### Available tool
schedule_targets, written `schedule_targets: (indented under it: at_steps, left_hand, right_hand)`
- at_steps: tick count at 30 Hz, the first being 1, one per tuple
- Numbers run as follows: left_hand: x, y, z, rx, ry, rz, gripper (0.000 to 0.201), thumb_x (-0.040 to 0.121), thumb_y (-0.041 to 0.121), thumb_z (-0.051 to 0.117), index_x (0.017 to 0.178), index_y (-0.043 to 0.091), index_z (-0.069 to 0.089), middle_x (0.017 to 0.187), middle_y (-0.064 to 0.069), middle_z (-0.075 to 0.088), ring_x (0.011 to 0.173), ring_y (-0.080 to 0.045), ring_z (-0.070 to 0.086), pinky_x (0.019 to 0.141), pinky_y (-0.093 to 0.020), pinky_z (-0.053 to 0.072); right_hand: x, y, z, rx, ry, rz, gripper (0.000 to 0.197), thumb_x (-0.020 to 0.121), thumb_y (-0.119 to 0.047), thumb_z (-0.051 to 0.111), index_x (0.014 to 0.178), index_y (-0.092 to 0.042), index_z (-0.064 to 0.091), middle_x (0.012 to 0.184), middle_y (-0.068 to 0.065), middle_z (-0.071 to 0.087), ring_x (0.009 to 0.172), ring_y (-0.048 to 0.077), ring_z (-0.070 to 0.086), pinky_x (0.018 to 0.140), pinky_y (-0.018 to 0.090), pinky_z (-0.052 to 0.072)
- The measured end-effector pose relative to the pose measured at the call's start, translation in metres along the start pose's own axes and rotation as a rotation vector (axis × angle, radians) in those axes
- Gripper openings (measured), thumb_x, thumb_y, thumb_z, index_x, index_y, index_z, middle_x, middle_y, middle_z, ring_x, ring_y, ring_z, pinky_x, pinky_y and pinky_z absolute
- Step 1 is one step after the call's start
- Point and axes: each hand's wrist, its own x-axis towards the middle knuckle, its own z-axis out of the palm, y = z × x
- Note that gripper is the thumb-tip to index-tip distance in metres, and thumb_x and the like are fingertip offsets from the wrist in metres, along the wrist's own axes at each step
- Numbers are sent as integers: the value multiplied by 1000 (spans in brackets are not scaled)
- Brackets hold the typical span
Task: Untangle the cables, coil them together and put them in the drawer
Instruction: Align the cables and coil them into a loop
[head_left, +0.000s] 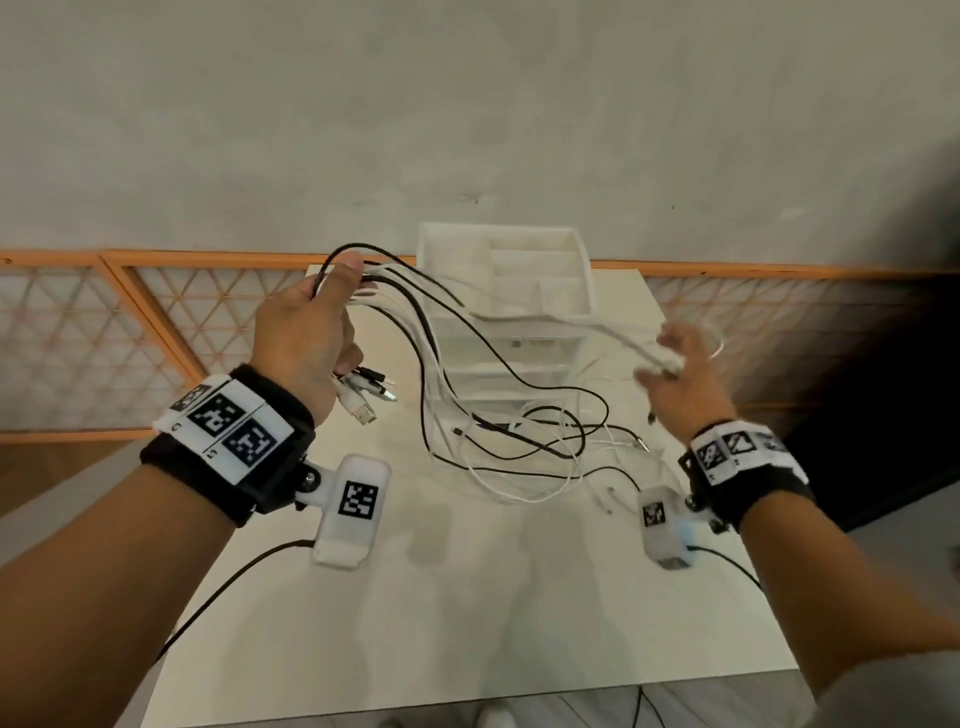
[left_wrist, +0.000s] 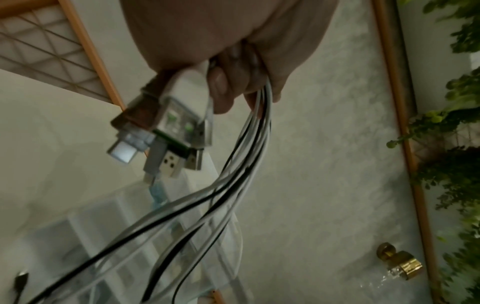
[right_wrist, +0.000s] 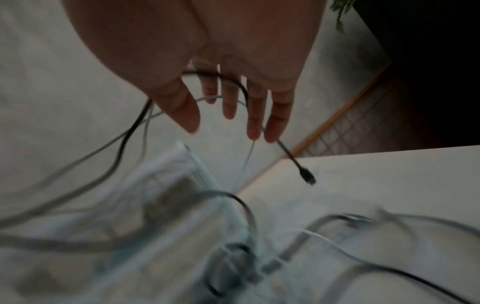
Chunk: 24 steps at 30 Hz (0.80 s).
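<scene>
My left hand (head_left: 322, 312) is raised over the white table (head_left: 467, 597) and grips a bundle of black and white cables (head_left: 415, 312). Their USB plugs (head_left: 363, 400) stick out below the fist, and the left wrist view shows the same plugs (left_wrist: 166, 131) beside the curled fingers (left_wrist: 221, 86). The cables sag to a loose tangle (head_left: 519, 452) on the table. My right hand (head_left: 675, 364) is blurred, with straight spread fingers (right_wrist: 255, 115). A black cable and a white one run across them, and a black plug (right_wrist: 307, 178) dangles. The clear plastic drawer unit (head_left: 519, 358) stands behind.
An open compartment tray (head_left: 584, 270) tops the drawer unit at the table's far edge. An orange-framed lattice fence (head_left: 130, 322) runs behind the table on both sides. The left wrist view shows green plants (left_wrist: 454, 164) and a brass fitting (left_wrist: 400, 265).
</scene>
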Motion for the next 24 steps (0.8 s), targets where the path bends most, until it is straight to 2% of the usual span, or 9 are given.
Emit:
schedule_targets:
  at_steps: [2,3,5,8,10,13,18,20,24]
  left_hand:
    - [-2,4,-3,-4,-51,-18,28,93,34,65,75,13,59,42,7,23,38,-11,17,42,-23,18]
    - [-3,4,-3,10,-79,-24,30,93,33,64,70,15,59,41,7,22,37,-11,17,42,-23,18]
    - [-7,3,-4,55,-134,-40,37,93,32,65,59,20,57,41,7,22,36,-11,16,40,-20,19]
    - [-14,-5,2,135,-218,-73,39,94,31,63,62,16,47,41,8,22,36,-12,15,38,-19,20]
    - [-20,-11,9,183,-292,-104,40,95,33,62,64,17,42,42,8,22,39,-13,15,40,-20,19]
    - [-27,-18,17,232,-408,-132,38,95,34,62,66,17,44,43,9,23,40,-12,15,42,-22,16]
    - [-27,-20,9,304,-475,-128,33,93,34,64,77,7,52,45,8,23,42,-13,16,41,-20,17]
    - [-27,-21,5,296,-469,-132,30,93,34,64,82,7,54,45,8,22,43,-14,15,42,-21,16]
    - [-25,-13,2,229,-423,-92,33,92,33,65,70,10,54,44,6,21,40,-14,15,44,-23,16]
  right_hand:
    - [-15,27,15,-316,-265,166,87,85,-15,70,155,-24,20,152,8,39,134,32,46,111,42,39]
    - [-24,35,22,-450,-370,224,93,84,-18,70,157,-23,13,153,15,37,136,34,43,110,40,39]
    - [-36,29,30,-535,-410,205,85,83,-23,68,154,-23,22,145,18,46,130,35,48,105,38,42]
    - [-49,-29,32,-174,-185,-73,38,84,-16,68,120,-25,63,119,0,67,96,15,63,84,19,47]
    - [-63,-83,35,134,-202,-242,20,85,-13,71,101,-24,70,102,-7,71,80,6,63,73,14,49]
    - [-83,-133,50,287,-340,-373,13,84,-8,72,93,-18,71,86,-6,70,75,11,64,72,20,55]
    - [-87,-137,67,360,-412,-303,12,82,-6,72,90,-15,67,80,-1,66,64,12,58,61,25,54]
    - [-90,-133,70,389,-482,-262,9,84,-5,71,89,-12,67,73,-3,65,56,13,56,51,26,50]
    - [-98,-112,81,525,-640,-124,14,89,-5,67,78,1,61,58,4,57,42,19,41,45,26,34]
